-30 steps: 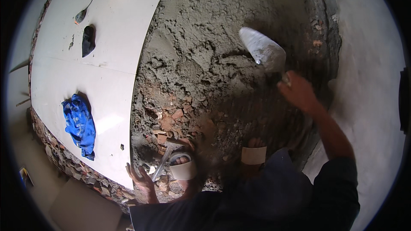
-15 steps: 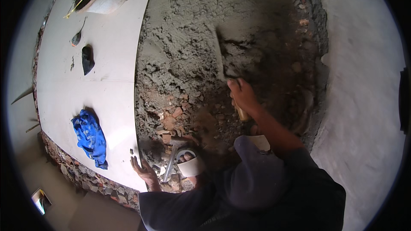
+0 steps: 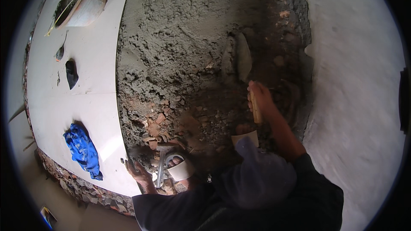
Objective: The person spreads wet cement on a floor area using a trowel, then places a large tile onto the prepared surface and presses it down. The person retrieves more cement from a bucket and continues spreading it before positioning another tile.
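Note:
My right hand [image 3: 262, 96] is closed round the wooden handle of a trowel [image 3: 244, 57]. The trowel's leaf-shaped blade, coated in grey, points away from me at the right part of a rough bed of wet mortar [image 3: 171, 34]. A small ridge of mortar lies along the blade's left side. Low on the left, my left hand [image 3: 140, 175] rests by the edge of a pale floor tile [image 3: 77, 107] with its fingers apart, holding nothing. Beside it, what looks like a hammer [image 3: 161, 169] lies on the rubble, its shaft toward me.
Broken brick and stones [image 3: 158, 122] lie between the mortar and my sandalled feet. On the tiles are a crumpled blue cloth [image 3: 83, 152], a black object [image 3: 72, 75], a small trowel-like tool [image 3: 60, 53] and a pale bucket [image 3: 87, 10]. A whitish wall [image 3: 351, 102] bounds the right side.
My right hand has swung the trowel rightward across the mortar, its blade now turned flatter to view. The whole view has shifted a little; my left hand stays by the tile edge.

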{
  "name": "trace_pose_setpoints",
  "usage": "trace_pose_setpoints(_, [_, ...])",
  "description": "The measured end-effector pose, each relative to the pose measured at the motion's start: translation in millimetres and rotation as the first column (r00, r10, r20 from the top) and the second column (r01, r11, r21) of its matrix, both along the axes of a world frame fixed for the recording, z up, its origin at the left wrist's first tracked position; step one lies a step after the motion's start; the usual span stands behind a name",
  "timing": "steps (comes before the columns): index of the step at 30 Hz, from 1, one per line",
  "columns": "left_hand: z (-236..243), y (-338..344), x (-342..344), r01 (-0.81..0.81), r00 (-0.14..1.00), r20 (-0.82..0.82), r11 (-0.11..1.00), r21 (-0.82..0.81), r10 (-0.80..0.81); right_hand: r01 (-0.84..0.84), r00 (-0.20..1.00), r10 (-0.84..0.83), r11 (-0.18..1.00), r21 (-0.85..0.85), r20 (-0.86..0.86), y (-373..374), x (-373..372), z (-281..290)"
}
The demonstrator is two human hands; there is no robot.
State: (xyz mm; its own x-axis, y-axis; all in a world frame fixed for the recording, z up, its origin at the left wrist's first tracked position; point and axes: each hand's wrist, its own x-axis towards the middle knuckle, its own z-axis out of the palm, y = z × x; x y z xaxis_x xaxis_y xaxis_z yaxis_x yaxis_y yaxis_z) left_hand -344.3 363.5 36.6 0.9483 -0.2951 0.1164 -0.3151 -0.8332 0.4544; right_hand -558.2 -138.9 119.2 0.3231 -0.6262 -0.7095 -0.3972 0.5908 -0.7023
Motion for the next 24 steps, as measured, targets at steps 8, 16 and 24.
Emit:
trace_pose_setpoints(8, [18.7,-29.6,2.3,0.006,0.999,-0.045,1.000,-0.006,-0.006,-0.613,0.781,0.315,0.548,-0.569,-0.539,-29.2,-5.9,49.8])
trace_pose_setpoints(16, [84.4,-122.1,60.0,0.279,0.960,0.012,0.959,-0.039,-0.279,-0.999,0.035,0.335,0.010,-0.034,-0.941,-93.3,13.3,38.3])
trace_pose_setpoints(24, [143.4,-263.1,97.7,0.759,0.593,0.020,0.567,0.320,-0.805,-0.914,0.076,0.211,-0.377,-0.152,-0.975,-129.9,52.4,81.4])
